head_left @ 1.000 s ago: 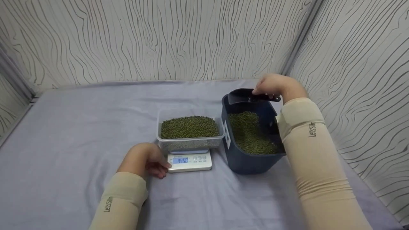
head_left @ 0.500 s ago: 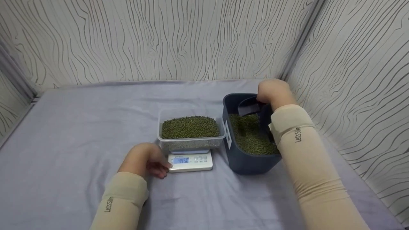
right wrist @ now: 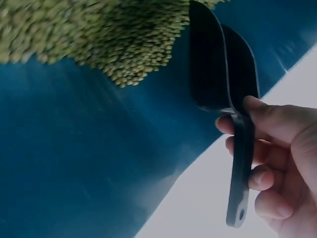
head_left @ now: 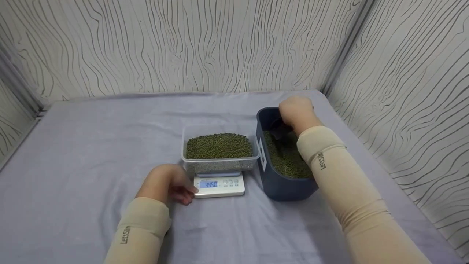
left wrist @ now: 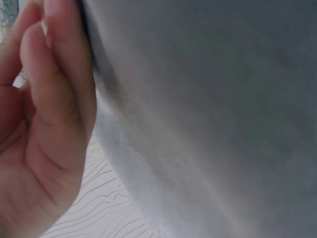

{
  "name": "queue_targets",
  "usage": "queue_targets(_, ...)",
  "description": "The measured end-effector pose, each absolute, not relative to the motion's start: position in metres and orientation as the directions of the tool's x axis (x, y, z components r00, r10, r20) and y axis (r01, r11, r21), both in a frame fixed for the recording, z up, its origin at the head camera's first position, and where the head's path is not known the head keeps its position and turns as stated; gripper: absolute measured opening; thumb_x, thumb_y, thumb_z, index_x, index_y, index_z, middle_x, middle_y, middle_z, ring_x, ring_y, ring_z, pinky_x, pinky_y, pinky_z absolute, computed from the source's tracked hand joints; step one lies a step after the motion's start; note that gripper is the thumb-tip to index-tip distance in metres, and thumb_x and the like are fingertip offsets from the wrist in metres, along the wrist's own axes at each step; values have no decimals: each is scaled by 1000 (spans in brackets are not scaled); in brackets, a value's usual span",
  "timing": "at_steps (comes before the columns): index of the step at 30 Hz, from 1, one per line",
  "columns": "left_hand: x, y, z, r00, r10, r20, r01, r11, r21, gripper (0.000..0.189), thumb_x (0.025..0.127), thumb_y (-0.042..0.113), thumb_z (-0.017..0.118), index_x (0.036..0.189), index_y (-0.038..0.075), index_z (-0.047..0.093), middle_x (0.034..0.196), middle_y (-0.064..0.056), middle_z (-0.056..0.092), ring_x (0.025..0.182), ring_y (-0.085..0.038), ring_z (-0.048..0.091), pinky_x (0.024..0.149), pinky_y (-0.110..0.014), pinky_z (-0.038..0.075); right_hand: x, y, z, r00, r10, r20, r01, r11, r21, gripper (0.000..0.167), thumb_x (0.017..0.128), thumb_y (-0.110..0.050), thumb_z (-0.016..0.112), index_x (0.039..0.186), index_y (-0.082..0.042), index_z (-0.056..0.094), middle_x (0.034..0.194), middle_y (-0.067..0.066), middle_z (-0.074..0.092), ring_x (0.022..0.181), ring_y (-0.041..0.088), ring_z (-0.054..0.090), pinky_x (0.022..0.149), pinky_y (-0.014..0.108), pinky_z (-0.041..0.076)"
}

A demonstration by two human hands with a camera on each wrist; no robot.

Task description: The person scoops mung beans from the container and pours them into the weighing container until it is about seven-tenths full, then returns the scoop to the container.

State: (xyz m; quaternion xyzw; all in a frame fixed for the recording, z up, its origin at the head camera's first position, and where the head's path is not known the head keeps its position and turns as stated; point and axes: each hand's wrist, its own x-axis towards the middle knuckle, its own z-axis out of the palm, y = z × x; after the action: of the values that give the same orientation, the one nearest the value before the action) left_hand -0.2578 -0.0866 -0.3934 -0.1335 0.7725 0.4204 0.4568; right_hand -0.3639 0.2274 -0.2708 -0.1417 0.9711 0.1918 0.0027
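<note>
Lilac cloth underlies a left hand, fingers relaxed, thumb touching a scale; the right hand grasps a scoop, beans beyond its fingertips.

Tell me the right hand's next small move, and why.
Probably push the black scoop forward into the green beans: the right hand grips it, its bowl is inside the dark blue bin close to the beans, and no beans show in it.

Head view faces down; wrist views near; head, right share scoop
</note>
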Motion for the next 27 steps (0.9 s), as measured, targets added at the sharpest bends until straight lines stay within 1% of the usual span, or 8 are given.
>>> queue_targets(4,-258,-87,-393,-542,176,-822,-594,612,523,16,85,13,66,77,-1,66,69,-7,64,57,-10,61,60,-18,53,-367,218,-278,-937,-341,-74,-337,829,446,19,89,-4,50,72,-3,59,86,17,62,75,30,58,56,45,51)
queue_targets(8,-258,-87,-393,-540,177,-823,-601,604,524,16,85,12,65,76,-1,65,69,-7,64,57,-10,61,61,-19,53,-369,212,-282,-898,-435,-72,-410,763,500,23,89,-1,50,67,-4,57,77,16,62,67,28,58,56,43,51)
queue_targets(12,-258,-88,-393,-538,178,-824,-605,598,525,15,85,12,65,76,-1,65,68,-7,64,56,-10,61,60,-19,53,-371,208,-285,-849,-522,-77,-481,706,519,28,87,1,51,60,-6,52,69,13,60,61,27,55,55,43,51)
queue_targets(17,-258,-87,-392,-529,180,-829,-617,589,522,15,84,12,65,77,-1,65,68,-7,64,55,-10,61,61,-19,54,-373,205,-290,-807,-581,-109,-547,664,509,36,87,2,49,53,-9,43,58,9,52,53,23,45,54,42,49)
queue_targets(19,-258,-87,-392,-527,179,-831,-618,590,520,15,85,12,65,77,-1,65,67,-7,64,54,-10,60,60,-19,53,-373,203,-293,-791,-600,-119,-569,651,503,37,88,1,49,53,-9,42,58,9,51,53,23,44,54,41,49)
queue_targets(22,-258,-88,-391,-527,172,-832,-623,588,516,15,84,12,66,77,-1,65,67,-7,64,54,-10,60,60,-19,53,-372,199,-296,-771,-620,-146,-603,638,479,34,90,0,48,57,-8,45,64,10,57,57,25,50,60,43,51)
queue_targets(25,-258,-88,-391,-528,174,-831,-613,599,515,15,84,13,66,78,-1,65,68,-6,64,55,-9,60,59,-17,53,-371,197,-299,-787,-584,-201,-611,690,389,31,93,-3,45,63,-8,50,72,12,60,65,27,55,67,44,51)
queue_targets(27,-258,-89,-391,-533,177,-827,-601,609,518,16,85,14,66,78,-1,66,69,-6,64,56,-9,61,58,-17,52,-370,196,-300,-808,-539,-239,-590,737,331,30,94,-4,44,65,-9,51,76,12,60,69,27,57,72,45,51)
